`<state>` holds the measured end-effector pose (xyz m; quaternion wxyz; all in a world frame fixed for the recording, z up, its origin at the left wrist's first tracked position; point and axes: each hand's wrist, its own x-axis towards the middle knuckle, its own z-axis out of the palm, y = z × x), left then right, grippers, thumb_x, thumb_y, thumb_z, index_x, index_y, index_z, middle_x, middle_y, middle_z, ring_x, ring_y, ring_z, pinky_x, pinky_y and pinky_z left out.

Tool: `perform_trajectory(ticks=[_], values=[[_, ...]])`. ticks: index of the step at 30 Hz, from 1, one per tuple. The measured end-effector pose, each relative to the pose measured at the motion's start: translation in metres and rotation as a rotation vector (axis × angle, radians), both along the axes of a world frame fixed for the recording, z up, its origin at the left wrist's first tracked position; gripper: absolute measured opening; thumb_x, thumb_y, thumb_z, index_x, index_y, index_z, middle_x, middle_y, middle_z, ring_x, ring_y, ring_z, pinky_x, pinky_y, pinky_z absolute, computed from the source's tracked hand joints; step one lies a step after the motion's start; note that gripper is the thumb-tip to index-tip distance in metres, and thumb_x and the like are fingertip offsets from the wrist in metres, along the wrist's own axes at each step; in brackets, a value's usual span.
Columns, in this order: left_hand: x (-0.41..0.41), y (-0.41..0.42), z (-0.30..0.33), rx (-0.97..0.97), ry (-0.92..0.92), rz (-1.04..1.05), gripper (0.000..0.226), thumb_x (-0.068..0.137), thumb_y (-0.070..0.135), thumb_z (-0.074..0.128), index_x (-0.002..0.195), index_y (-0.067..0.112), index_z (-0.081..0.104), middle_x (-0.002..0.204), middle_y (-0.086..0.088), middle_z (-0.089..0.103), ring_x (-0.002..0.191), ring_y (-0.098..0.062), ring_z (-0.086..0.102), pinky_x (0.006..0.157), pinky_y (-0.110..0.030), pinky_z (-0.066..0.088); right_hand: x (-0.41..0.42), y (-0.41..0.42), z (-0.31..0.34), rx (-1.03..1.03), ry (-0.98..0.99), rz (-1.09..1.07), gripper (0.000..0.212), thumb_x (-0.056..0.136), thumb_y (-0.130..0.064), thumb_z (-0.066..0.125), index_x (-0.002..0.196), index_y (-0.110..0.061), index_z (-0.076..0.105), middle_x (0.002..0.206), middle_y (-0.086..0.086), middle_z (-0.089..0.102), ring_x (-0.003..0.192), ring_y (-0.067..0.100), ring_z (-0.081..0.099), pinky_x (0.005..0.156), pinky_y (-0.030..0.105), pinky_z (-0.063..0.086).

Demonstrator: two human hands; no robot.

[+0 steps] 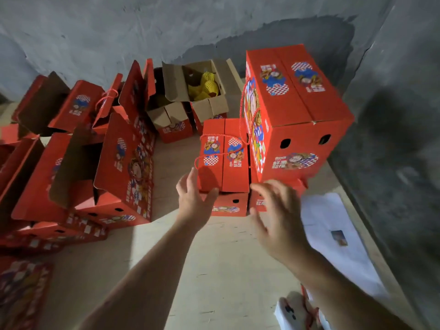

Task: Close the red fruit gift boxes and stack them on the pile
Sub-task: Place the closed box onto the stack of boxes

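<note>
Your left hand (pixel 194 196), fingers spread, is touching the near left corner of the closed red box (pixel 222 154) lying mid-floor, long axis running near to far. Your right hand (pixel 277 217) is hovering spread, holding nothing, beside the taller pile (pixel 300 110).

Floor (pixel 221 258): pale, boards or sheeting, bounded far and right by grey wall.

Directly on it:
- open red boxes (pixel 114 177), left, flaps up
- flattened red cartons (pixel 47 236), near left
- closed-box pile (pixel 297 110), far right
- lower closed box (pixel 223 156), just left of the pile
- white sheets (pixel 333 234), right, small card on top
</note>
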<state>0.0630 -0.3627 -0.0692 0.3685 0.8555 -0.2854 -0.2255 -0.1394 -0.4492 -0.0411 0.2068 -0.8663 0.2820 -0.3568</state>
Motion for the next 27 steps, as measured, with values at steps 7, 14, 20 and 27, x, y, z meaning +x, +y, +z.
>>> perform_trajectory(ticks=[7,14,20,27], values=[[0.001,-0.008,-0.009,-0.219,0.516,0.182,0.045,0.103,0.035,0.059,0.147,0.029,0.052,0.122,0.002,0.073,0.111,-0.019,0.068,0.085,-0.032,0.053,0.055,0.004,-0.044,-0.06,0.569,0.027,0.081,0.086,-0.029,0.066,0.159,-0.028,0.032,0.166,-0.001,0.025,0.126,0.029,0.036,0.108,0.044,0.036],[0.009,0.01,-0.016,-0.392,0.416,-0.13,0.064,0.098,0.034,0.072,0.143,0.063,0.035,0.134,0.029,0.064,0.126,0.006,0.059,0.096,-0.014,0.05,0.054,0.006,-0.052,0.048,0.398,-0.054,0.07,0.087,-0.033,0.072,0.151,-0.026,0.044,0.158,0.006,0.036,0.123,0.034,0.041,0.1,0.047,0.042],[0.04,-0.001,-0.011,-0.003,-0.091,-0.297,0.095,0.08,0.067,0.072,0.161,0.034,0.034,0.173,0.008,0.016,0.138,-0.02,0.056,0.105,-0.043,0.054,0.075,0.0,-0.048,0.177,0.254,-0.105,0.043,0.097,-0.026,0.072,0.138,-0.018,0.065,0.15,0.01,0.05,0.128,0.04,0.048,0.099,0.052,0.052],[0.017,0.003,-0.021,-0.018,-0.24,-0.183,0.074,0.094,0.053,0.066,0.16,0.034,0.038,0.172,0.003,0.022,0.146,-0.023,0.045,0.102,-0.042,0.051,0.076,-0.004,-0.046,0.059,0.236,-0.158,0.034,0.089,-0.025,0.082,0.121,-0.016,0.076,0.127,0.009,0.065,0.114,0.035,0.063,0.084,0.047,0.058]])
